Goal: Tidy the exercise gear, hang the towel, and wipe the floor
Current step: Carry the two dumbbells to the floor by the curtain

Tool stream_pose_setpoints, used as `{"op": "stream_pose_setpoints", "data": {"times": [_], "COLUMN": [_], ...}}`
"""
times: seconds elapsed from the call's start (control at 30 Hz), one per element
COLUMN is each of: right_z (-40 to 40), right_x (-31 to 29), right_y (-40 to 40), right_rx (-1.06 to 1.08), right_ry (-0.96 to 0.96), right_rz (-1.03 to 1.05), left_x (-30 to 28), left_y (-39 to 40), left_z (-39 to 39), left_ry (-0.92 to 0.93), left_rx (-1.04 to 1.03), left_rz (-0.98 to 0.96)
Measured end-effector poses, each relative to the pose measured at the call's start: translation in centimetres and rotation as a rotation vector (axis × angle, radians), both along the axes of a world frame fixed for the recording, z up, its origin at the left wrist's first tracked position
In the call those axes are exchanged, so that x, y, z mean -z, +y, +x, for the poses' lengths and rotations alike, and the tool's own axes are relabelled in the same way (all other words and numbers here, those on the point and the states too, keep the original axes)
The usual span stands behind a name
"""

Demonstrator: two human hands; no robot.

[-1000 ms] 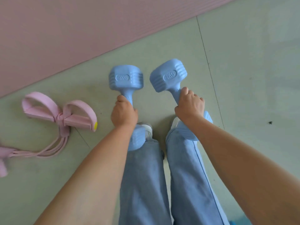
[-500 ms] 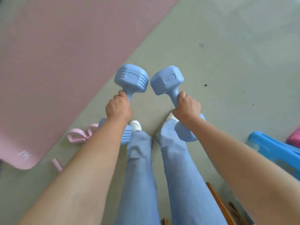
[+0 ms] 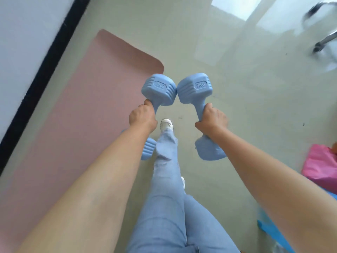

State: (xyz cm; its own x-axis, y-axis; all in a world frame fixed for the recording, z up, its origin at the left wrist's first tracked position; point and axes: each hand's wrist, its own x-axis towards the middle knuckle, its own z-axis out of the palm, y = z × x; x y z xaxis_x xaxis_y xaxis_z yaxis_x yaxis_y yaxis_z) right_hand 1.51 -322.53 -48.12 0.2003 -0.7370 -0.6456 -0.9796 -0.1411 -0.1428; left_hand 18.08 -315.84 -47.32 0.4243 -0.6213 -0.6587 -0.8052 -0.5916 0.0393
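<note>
You are in the gear-tidying step, carrying both dumbbells off the floor while you walk; the towel and the wiping look not yet begun, as far as this view tells. Your left hand [image 3: 143, 118] wraps the handle of the left dumbbell [image 3: 158, 90], fingers curled tight round the shaft, thumb up against the upper head. Your right hand [image 3: 211, 119] grips the right dumbbell [image 3: 196, 88] the same way, fingers closed round the handle. The two upper heads lean toward each other at 12 o'clock from your hands and nearly touch; whether they do touch, you cannot tell. The lower heads hang at 6 o'clock behind your wrists.

The mat [image 3: 87, 110] lies flat at 9 o'clock, along the wall. A pink bag [image 3: 321, 165] sits at 3 o'clock.

Next you need a storage spot, and none shows here, so look up first. Keep the heads from knocking, and lower them gently rather than drop them.
</note>
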Motion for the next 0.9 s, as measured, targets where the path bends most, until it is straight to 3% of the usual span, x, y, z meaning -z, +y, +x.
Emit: {"op": "stream_pose_setpoints", "data": {"times": [0.43,0.9], "right_z": [5.3,13.6], "right_x": [-5.0,-3.5], "right_y": [-36.7,-81.4], "right_rx": [-0.003,0.009], "right_ry": [0.11,0.119], "right_rz": [-0.072,-0.064], "left_x": [-4.9,-5.2], "left_y": [-37.4,-81.2], "left_z": [8.4,18.7], "left_ry": [-0.044,-0.135], "left_rx": [0.213,0.325], "left_rz": [0.033,0.004]}}
